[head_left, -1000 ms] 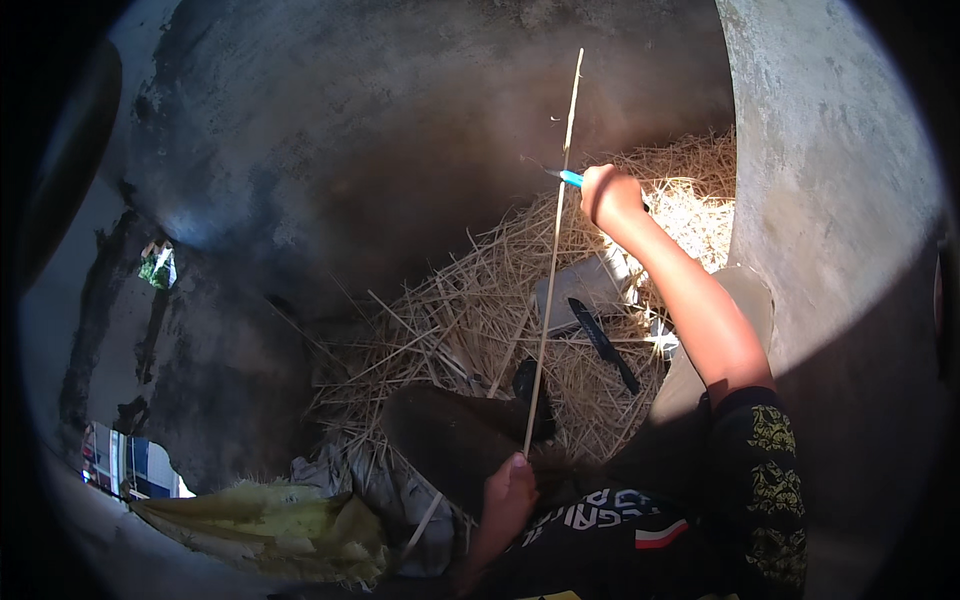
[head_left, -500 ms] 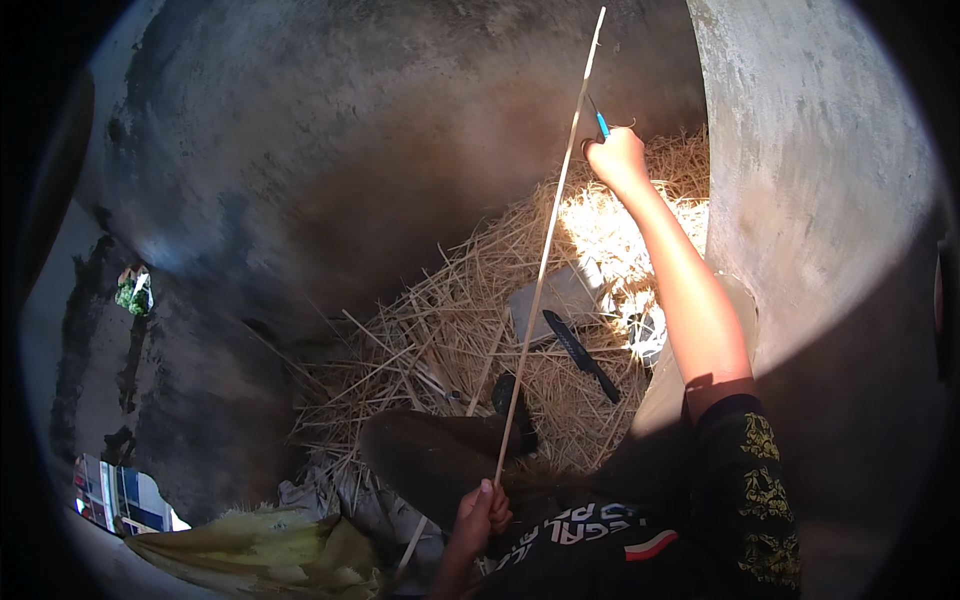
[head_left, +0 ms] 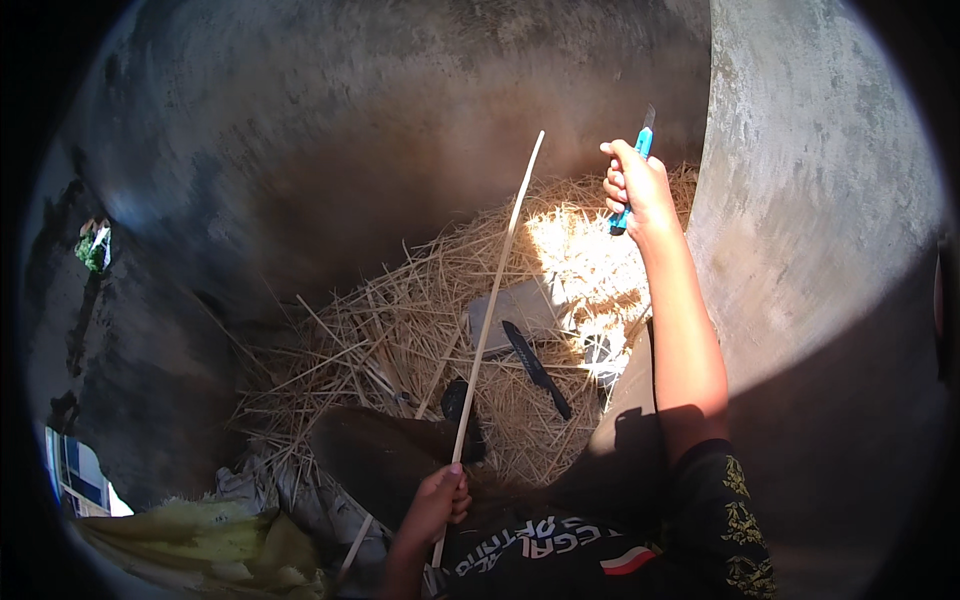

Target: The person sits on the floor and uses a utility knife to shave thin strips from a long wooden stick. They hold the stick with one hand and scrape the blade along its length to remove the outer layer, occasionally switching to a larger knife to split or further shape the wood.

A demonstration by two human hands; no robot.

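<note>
My left hand (head_left: 436, 506) is wrapped round the lower part of a long, thin, pale stick (head_left: 500, 272), which slants up and away with its far tip bare. Out to the right, my raised right hand (head_left: 636, 190) grips a blue box cutter (head_left: 643, 143) with its blade out and pointing up. The blade stands apart from the stick. Between my legs, a black-bladed knife (head_left: 536, 370) lies beside a flat grey slab (head_left: 520, 315) on the shavings.
Straw-like shavings (head_left: 370, 325) cover the floor ahead. A grey wall (head_left: 400, 130) curves round the far side, and a pale wall (head_left: 800, 170) rises close by my right arm. Yellowish cloth (head_left: 200, 540) lies at the lower left.
The box cutter has come away from the stick and turned blade-up in my right hand. The stick's far tip now sits lower. The whole view has shifted slightly.
</note>
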